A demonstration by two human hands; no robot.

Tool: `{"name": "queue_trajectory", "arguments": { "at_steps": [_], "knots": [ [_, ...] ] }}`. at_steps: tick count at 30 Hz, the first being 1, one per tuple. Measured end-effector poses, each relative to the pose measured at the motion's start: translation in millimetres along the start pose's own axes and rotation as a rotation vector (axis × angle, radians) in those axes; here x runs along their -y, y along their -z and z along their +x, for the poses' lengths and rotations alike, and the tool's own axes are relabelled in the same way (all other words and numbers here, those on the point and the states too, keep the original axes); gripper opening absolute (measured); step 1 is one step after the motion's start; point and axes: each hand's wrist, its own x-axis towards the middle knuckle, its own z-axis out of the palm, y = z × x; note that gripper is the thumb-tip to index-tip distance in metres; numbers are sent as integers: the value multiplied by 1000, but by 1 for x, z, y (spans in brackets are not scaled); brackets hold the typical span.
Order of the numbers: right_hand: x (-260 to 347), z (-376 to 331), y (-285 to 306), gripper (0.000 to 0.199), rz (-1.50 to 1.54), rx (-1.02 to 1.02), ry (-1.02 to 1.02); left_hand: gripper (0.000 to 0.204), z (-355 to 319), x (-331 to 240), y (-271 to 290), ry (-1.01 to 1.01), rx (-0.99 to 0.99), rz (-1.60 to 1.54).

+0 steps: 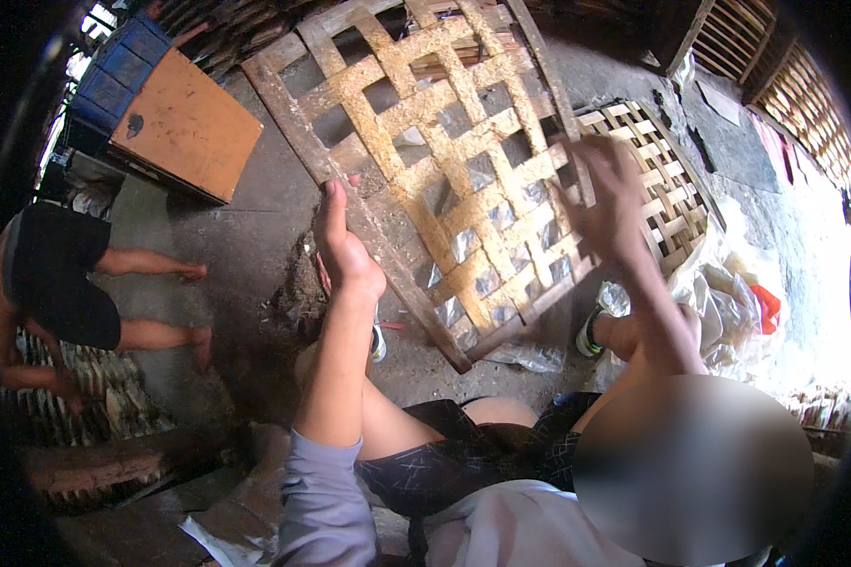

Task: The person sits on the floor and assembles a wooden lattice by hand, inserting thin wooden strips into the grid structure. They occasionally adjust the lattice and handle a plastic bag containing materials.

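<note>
Seated person, viewed from above, knees bare, dark shorts, grey sleeve on the left arm.

Left hand: wrapped around the left side rail of a woven bamboo tray, thumb pointing up along the rail, fingers curled behind it. Grip looks firm; the fingertips themselves are hidden behind the wood.

Right hand: raised at the tray's right edge, fingers spread and loosely bent. Motion blur here; cannot tell whether it actually holds the frame or only touches it.

The tray: a rectangular wooden frame with wide flat strips woven in an open lattice, coated in a yellowish crust. It stands tilted in front of the person's knees, lower corner resting on the concrete floor near the feet, upper end leaning away. Patches of clear plastic sheet show through the gaps in its lower part.

Behind it on the right, a second tray with paler, cleaner strips, partly covered by the first. Crumpled plastic bags lie just to the right of that.

Upper left: an orange board sits against a blue crate. Far left: another person in dark clothes crouches over a rack on the ground.
</note>
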Motion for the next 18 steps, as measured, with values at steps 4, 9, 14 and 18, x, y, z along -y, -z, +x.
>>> {"name": "queue_trajectory", "arguments": {
  "at_steps": [4,9,14,18],
  "knots": [
    [75,-2,-37,50,93,165,220,60,-11,5,-18,78,51,-4],
    [90,2,-60,51,155,198,209,54,-21,21,-30,165,133,-25],
    [79,-5,-78,55,249,149,233,51,-21,25,-36,123,155,55],
    [78,-8,-84,52,291,79,257,49,-22,24,-36,92,162,99]
  ]
}}
